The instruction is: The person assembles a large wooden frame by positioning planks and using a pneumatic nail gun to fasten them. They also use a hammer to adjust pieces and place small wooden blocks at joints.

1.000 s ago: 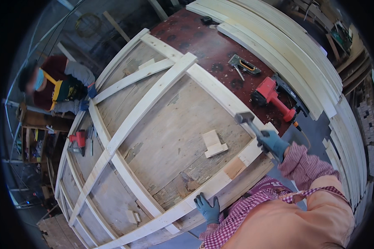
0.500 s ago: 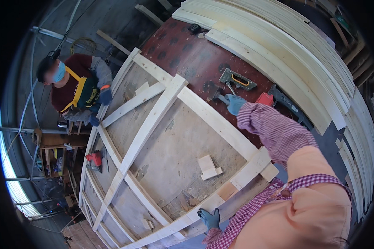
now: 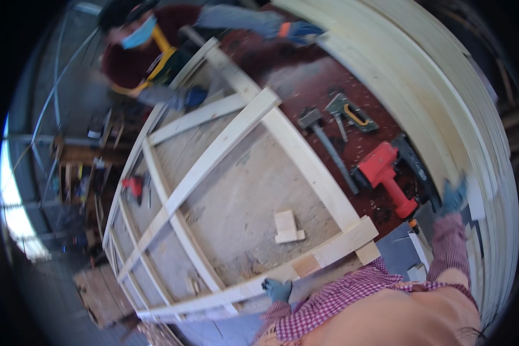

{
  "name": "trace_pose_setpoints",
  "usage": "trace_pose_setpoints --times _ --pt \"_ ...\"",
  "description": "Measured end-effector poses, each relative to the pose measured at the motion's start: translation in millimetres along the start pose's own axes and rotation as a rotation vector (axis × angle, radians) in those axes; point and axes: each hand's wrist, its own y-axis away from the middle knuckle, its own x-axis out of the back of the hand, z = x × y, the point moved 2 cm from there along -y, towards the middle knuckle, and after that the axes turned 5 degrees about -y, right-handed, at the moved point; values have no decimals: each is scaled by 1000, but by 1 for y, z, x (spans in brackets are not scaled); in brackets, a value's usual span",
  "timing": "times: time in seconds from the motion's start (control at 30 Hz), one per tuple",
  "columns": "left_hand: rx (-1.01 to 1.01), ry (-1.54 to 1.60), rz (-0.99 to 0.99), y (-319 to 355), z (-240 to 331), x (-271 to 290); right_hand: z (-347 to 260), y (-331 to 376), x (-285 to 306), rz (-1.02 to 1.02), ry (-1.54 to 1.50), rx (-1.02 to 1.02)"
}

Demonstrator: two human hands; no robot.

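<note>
Resting on the near rail of the wooden lattice frame (image 3: 176,199), the left hand (image 3: 278,289) lies with fingers parted over the timber and lifts nothing. The right hand (image 3: 455,197) is extended to the person's right, at the edge of the board stack (image 3: 444,115); motion blur hides its fingers, so whether it grips a board cannot be determined.

Frame location: flat in front of the person, over a worn wooden sheet, with the red-topped surface (image 3: 297,81) beyond its right-hand rail.

Status, completed: outer rails and crossing members are in position, including one long member laid diagonally across the others. The layout therefore appears well advanced.

Status, outstanding: fastening cannot be verified, since no nail heads are legible at the joints. Two loose wood blocks (image 3: 287,226) lie inside the large bay and are not set against any rail, so their use appears undecided or pending. The board stack suggests that stock is not exhausted.

Tools: the hammer (image 3: 328,146), staple gun (image 3: 357,117) and red nail gun (image 3: 380,164) lie unheld. A co-worker (image 3: 130,63) leans over the far side.
</note>
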Motion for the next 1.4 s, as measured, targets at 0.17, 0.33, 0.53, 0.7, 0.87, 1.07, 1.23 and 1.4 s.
trace_pose_setpoints --times 0.17,0.33,0.53,0.7,0.87,1.07,1.23,1.4 --pt "0 -25 41 2 21 24 206 3 -6 -164 -390 -886" --pt "6 46 97 7 11 17 152 11 6 -380 -884 -1243" --pt "-52 126 96 16 16 21 168 11 21 -476 -1128 -870" --pt "-89 153 163 22 4 13 110 35 62 -680 -1491 -751" --pt "-234 157 281 19 2 -5 16 77 84 -758 -1399 -568" --pt "-442 285 434 24 -35 -27 -134 193 79 -1013 -1562 -624" --pt "-519 341 440 29 -52 -22 -245 265 56 -1507 -1555 -509" --pt "-459 490 439 24 -63 -41 -253 294 31 -1531 -976 18"
